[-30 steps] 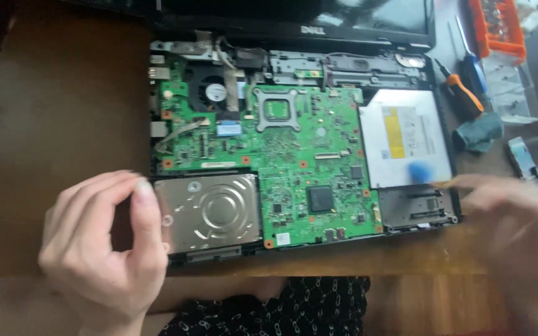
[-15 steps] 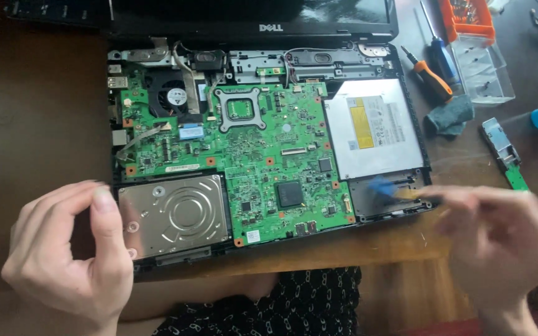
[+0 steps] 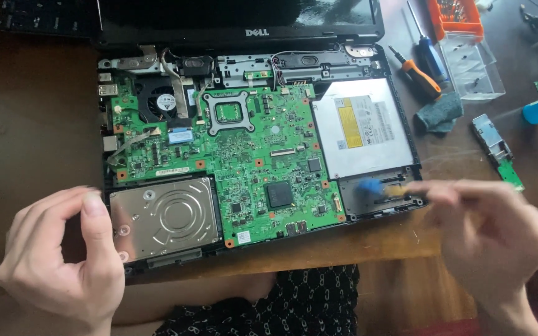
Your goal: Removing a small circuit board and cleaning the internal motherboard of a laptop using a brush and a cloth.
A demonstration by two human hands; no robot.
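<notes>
Laptop (image 3: 250,155) lies opened, boards bare and fragile, best gripped by its stiff frame edges; left hand (image 3: 63,261) loosely curled, empty, beside the hard drive (image 3: 163,218); right hand (image 3: 493,236), blurred, pinches a blue-tipped tool (image 3: 378,188).

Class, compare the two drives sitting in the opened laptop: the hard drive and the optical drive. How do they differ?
The hard drive is bare silver metal with a stamped circular pattern; the optical drive is pale and flat with a yellow label. The hard drive sits front left, the optical drive back right, and it looks larger. Both lie flat beside the green motherboard.
</notes>
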